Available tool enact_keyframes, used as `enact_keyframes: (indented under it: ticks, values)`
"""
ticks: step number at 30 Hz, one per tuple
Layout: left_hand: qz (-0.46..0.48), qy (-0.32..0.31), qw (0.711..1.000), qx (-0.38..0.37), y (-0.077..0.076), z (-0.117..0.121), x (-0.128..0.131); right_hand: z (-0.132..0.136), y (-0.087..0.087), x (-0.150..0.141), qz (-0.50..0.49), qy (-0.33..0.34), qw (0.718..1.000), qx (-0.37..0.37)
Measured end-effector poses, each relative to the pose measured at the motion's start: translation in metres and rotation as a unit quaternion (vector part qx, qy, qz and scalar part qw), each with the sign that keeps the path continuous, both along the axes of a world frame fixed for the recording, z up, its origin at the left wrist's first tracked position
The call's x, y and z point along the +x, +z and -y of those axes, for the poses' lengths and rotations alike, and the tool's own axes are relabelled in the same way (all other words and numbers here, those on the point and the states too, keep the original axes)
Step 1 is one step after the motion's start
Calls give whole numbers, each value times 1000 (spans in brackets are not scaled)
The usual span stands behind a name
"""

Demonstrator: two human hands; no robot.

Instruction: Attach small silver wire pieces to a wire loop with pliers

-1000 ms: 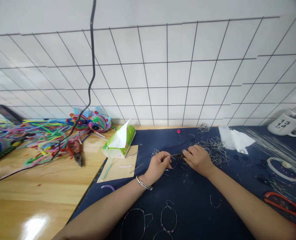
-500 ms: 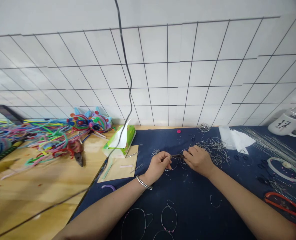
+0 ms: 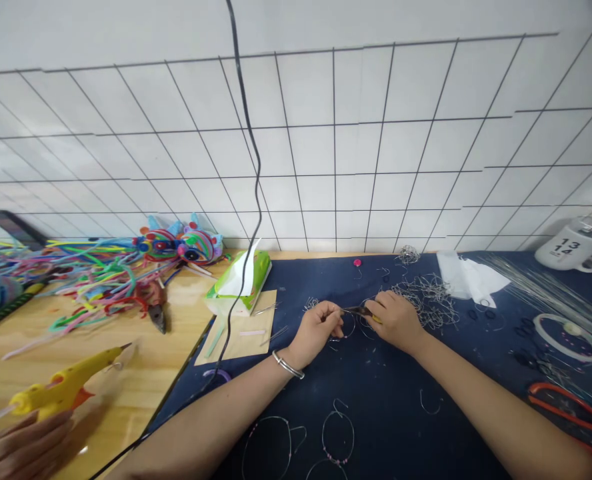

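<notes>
My left hand (image 3: 317,328), with a silver bangle at the wrist, pinches a thin wire loop (image 3: 347,328) over the dark blue cloth (image 3: 386,393). My right hand (image 3: 395,319) is closed on small pliers (image 3: 360,311) whose tips point left at that wire. Both hands rest on the cloth, almost touching. A tangle of bent wires (image 3: 429,300) lies just behind my right hand.
Another person's hand (image 3: 23,448) holds a yellow glue gun (image 3: 66,385) at the lower left, its black cord (image 3: 246,200) hanging across the view. Colourful pipe cleaners (image 3: 76,277), a tissue pack (image 3: 239,283), side cutters (image 3: 156,313), a white mug (image 3: 573,248), beaded wire rings (image 3: 337,433) and red-handled pliers (image 3: 569,407) lie around.
The other person's hand has brought the yellow glue gun into view at the lower left and the black cord has swung right. My hands have barely moved.
</notes>
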State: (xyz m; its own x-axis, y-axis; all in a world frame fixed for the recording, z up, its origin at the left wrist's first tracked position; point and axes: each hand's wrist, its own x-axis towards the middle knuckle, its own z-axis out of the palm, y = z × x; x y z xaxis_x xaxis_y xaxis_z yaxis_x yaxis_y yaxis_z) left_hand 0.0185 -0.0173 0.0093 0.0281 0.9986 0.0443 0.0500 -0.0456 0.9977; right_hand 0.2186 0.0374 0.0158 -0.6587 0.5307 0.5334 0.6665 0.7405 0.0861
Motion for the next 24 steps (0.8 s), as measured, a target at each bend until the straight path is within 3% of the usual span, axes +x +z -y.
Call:
enact_keyframes:
  ticks: [8,24]
  values:
    - [49,38,998,-11,-8,-8,-6,-7,-6,1,-57,-20,997,-52]
    - [72,46,996,-23,-11,-10,-7,-5,-4,1,-16,-8,997,-76]
